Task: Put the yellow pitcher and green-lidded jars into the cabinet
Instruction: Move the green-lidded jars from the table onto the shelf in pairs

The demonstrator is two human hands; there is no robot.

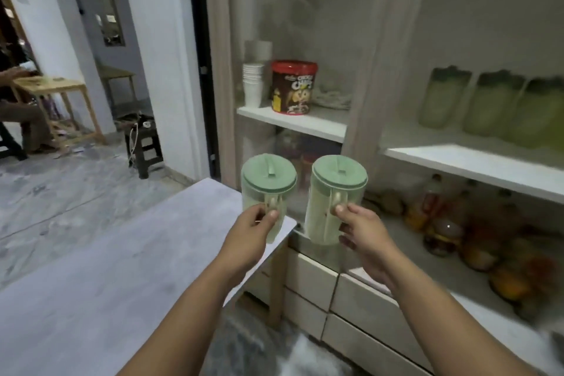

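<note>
I hold two clear jars with pale green lids, one in each hand, in front of the cabinet. My left hand grips the handle of the left jar. My right hand grips the handle of the right jar. Both jars are upright and lifted off the table, side by side and apart. Three more green-lidded jars stand in a row on the open white shelf at the right, blurred. No yellow pitcher shows in this view.
A grey table lies at lower left. Behind the glass door stand stacked white cups and a red-lidded cereal tub. Bottles and jars crowd the lower shelf. White drawers sit below. A person sits at a wooden table far left.
</note>
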